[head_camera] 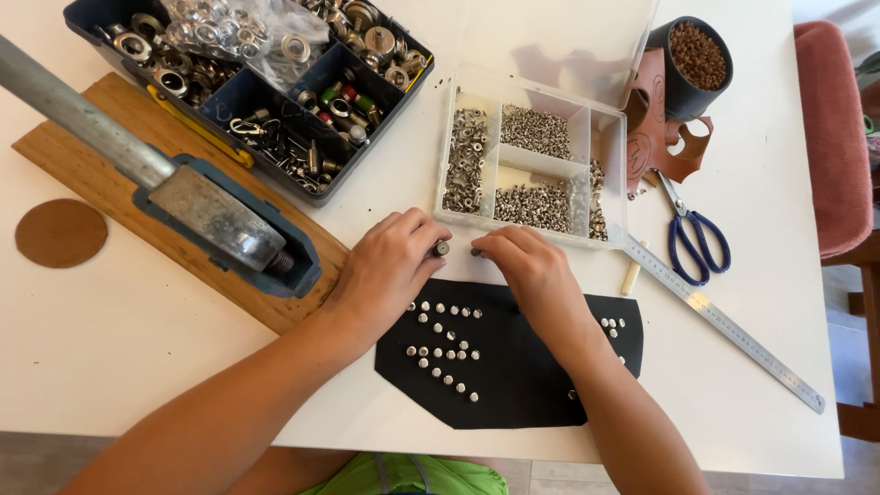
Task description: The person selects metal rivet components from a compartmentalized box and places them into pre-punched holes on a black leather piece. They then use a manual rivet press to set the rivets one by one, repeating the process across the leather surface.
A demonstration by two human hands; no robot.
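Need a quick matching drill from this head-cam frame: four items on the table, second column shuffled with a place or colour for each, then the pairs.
Items
1. scissors
2. steel ruler
3. leather disc
4. black studded piece

Descriptions
A. brown, round, at the table's left edge
B. flat under both forearms, dotted with silver rivets
C. blue handles, right of the clear compartment box
D. long, lying diagonally toward the table's right corner

Pairs: 1-C, 2-D, 3-A, 4-B
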